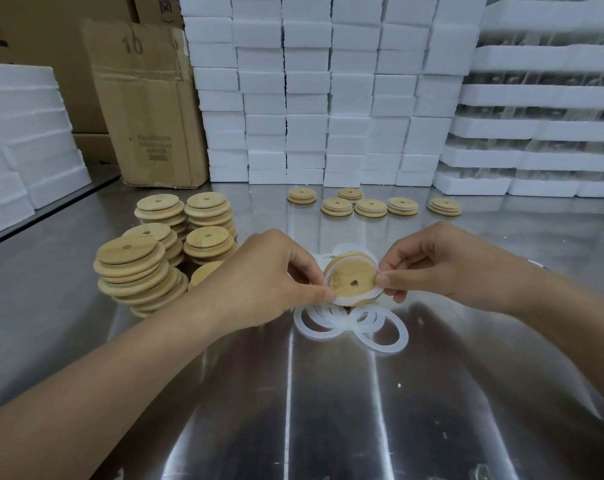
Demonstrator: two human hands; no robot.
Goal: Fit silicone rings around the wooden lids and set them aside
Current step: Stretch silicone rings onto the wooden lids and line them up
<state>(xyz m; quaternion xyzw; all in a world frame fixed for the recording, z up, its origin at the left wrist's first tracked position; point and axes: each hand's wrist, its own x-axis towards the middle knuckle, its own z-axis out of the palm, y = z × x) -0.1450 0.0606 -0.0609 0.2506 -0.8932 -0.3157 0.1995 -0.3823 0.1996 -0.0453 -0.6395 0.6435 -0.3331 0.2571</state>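
As left hand (269,282) and right hand (442,265) pinch the wooden lid (351,277), its milky ring (344,302) (seemingly) sits askew.

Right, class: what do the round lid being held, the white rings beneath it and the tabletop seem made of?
Lid: pale wood, possibly bamboo, matt, with faint grain and tan colour. Rings: translucent white, thin and soft-looking, likely silicone or rubber. Tabletop: brushed metal, probably stainless steel, given the streaky grey reflections.
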